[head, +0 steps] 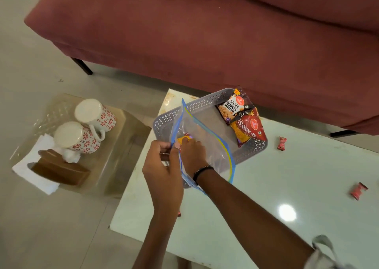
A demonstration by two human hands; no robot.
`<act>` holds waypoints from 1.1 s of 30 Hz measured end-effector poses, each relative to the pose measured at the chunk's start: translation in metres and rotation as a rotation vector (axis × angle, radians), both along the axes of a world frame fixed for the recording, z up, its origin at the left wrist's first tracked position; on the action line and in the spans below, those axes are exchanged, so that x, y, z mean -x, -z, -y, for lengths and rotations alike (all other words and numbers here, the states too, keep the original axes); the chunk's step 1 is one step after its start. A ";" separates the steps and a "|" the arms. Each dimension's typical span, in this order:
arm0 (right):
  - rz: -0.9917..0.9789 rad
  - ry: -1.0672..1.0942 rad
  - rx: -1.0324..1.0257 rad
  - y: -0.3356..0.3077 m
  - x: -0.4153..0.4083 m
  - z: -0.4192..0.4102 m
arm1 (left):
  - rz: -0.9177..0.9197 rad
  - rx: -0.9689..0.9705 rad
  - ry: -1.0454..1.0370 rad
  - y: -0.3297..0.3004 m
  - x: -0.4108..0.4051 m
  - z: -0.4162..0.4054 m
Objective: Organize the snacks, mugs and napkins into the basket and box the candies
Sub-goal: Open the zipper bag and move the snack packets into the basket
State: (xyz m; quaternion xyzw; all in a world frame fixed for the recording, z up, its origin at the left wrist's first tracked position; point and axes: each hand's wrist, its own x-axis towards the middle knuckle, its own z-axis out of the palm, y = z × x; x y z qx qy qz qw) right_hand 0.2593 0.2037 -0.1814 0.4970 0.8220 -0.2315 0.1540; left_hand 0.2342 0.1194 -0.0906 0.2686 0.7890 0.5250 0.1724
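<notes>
A grey perforated basket (196, 104) sits at the far left corner of a white table (287, 176), in front of a pink sofa (205, 33). Two snack packets lie in the basket's right end: a salted peanuts packet (233, 105) and, overlapping its lower edge, a red and yellow packet (250, 129). A clear zip bag (207, 145) with a blue seal strip is held open above the near left part of the basket. The left hand (162, 164) is clenched on the bag's left edge, thumb and fingers pinching the rim. The right hand (191, 152) is reached inside the bag's mouth, its wrist wearing a dark bead bracelet (202, 171); its fingers are next to a yellow and red packet (183, 140) inside the bag, but whether they are closed on it cannot be told. Two red wrapped candies lie loose on the table, well apart from the basket: one (281, 143) just right of it, the other (359, 190) near the right edge of view. To the left, on a separate low glass-topped table (127, 129), two white mugs with red flower prints (94, 115) (77, 137) lie side by side, touching. White napkins (37, 168) lie just in front of the mugs, partly under a brown wooden holder (59, 168).
</notes>
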 end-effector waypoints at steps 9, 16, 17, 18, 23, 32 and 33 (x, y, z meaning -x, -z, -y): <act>0.115 -0.022 -0.087 -0.032 -0.001 0.007 | 0.006 -0.019 0.009 0.009 -0.003 0.000; 0.121 0.018 -0.241 -0.027 -0.002 -0.004 | 0.001 -0.014 0.023 0.013 -0.001 -0.002; 0.119 -0.012 -0.276 -0.029 -0.007 -0.002 | 0.001 -0.018 0.019 0.013 -0.001 -0.002; 0.143 0.002 -0.232 -0.039 -0.012 -0.004 | -0.002 -0.025 0.014 0.012 0.000 -0.003; -0.043 -0.106 -0.277 -0.080 -0.047 -0.013 | 0.026 -0.044 -0.004 0.001 0.000 -0.008; -0.749 -0.155 -0.465 -0.182 -0.111 0.002 | 0.023 0.011 -0.042 -0.013 0.009 -0.014; -0.804 -0.141 -0.464 -0.196 -0.115 0.001 | 0.021 0.020 -0.039 -0.014 0.010 -0.015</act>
